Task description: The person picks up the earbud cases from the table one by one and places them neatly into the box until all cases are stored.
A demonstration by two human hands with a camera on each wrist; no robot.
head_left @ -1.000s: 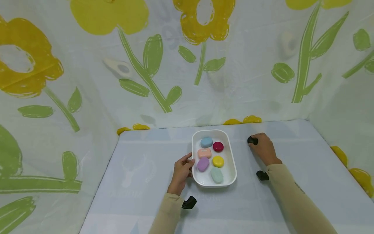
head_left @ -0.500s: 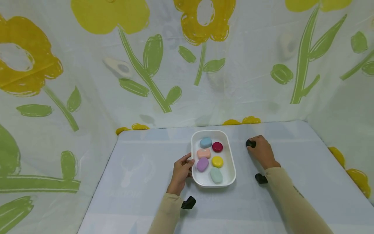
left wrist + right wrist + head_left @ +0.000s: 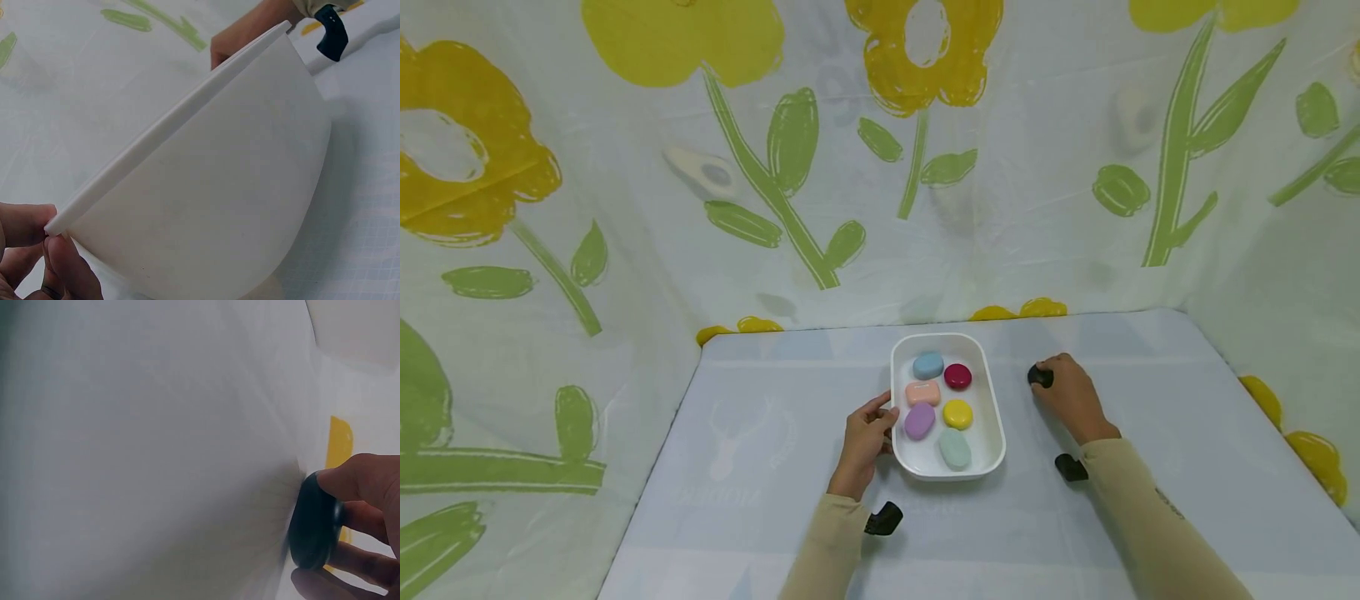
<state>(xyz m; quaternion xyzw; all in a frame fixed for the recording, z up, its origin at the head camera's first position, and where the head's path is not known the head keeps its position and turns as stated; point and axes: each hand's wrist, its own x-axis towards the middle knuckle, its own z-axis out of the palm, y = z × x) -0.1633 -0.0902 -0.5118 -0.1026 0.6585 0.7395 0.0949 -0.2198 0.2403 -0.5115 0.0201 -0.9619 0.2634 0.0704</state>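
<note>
My left hand pinches the left rim of a white plastic tray between thumb and fingers; in the left wrist view the tray's outer wall fills the middle. Inside lie several bars of soap: blue, dark red, pink, purple, yellow and pale green. To the right of the tray, my right hand grips a black oval soap at the table surface. In the right wrist view thumb and fingers hold that soap by its edges.
A pale cloth covers the table. Around its back and sides hangs a white curtain printed with yellow flowers. Black wrist camera mounts show at both cuffs.
My right hand has slid the black soap slightly left and toward me, nearer the tray. The left hand keeps its hold on the rim, and the tray stays in place.
</note>
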